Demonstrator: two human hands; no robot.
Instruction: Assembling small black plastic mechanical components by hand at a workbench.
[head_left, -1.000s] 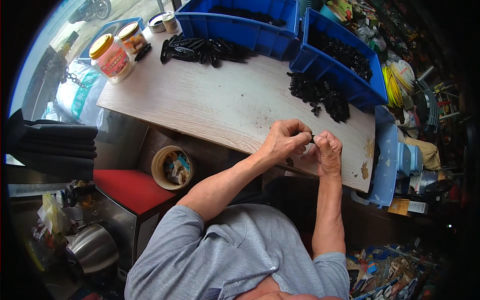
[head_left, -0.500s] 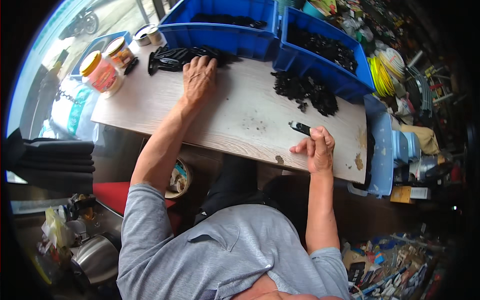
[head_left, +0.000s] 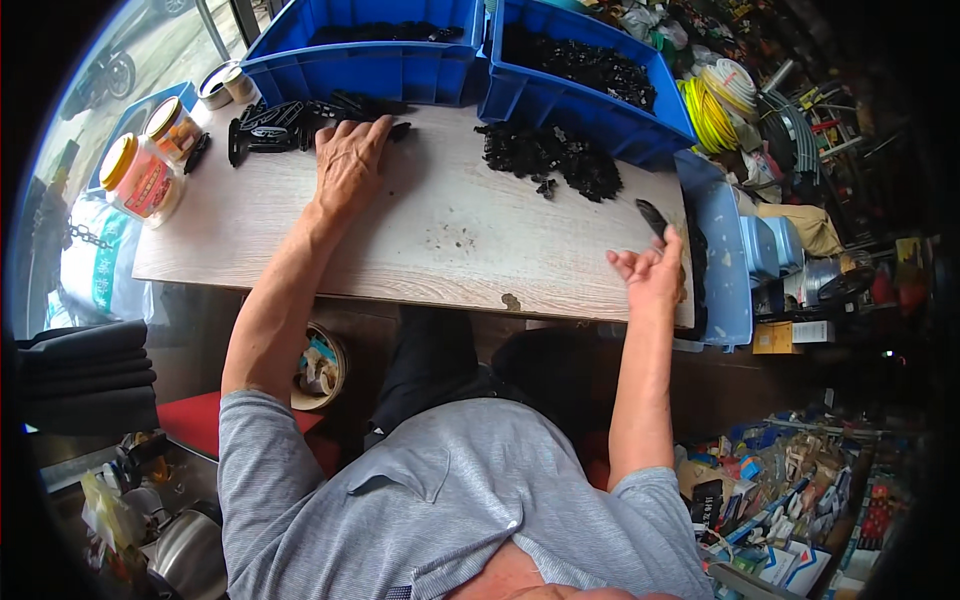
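Observation:
My left hand (head_left: pixel 348 168) is bent over a row of long black plastic pieces (head_left: pixel 268 132) at the far left of the table. A black plastic piece (head_left: pixel 400 132) pokes out beside its index finger, and the hand appears closed on it; the thumb is hidden. Over the table's right end, my right hand (head_left: pixel 652 278) has another slim black plastic piece (head_left: pixel 652 216) at its thumb and index finger, pointing away from me. Its remaining fingers are loosely curled. A heap of small black parts (head_left: pixel 560 165) lies between the hands, farther back.
Two blue bins (head_left: pixel 360 78) (head_left: pixel 585 112) with black parts line the back of the pale wooden table (head_left: pixel 420 225). Jars (head_left: pixel 140 180) stand at its left end. A lighter blue bin (head_left: pixel 728 270) hangs by the right edge, near yellow coiled cord (head_left: pixel 705 118).
The view has shifted, moving the table leftward in the picture. My right hand has carried its piece rightward and turned it away from me. My left hand has slid slightly right along the row.

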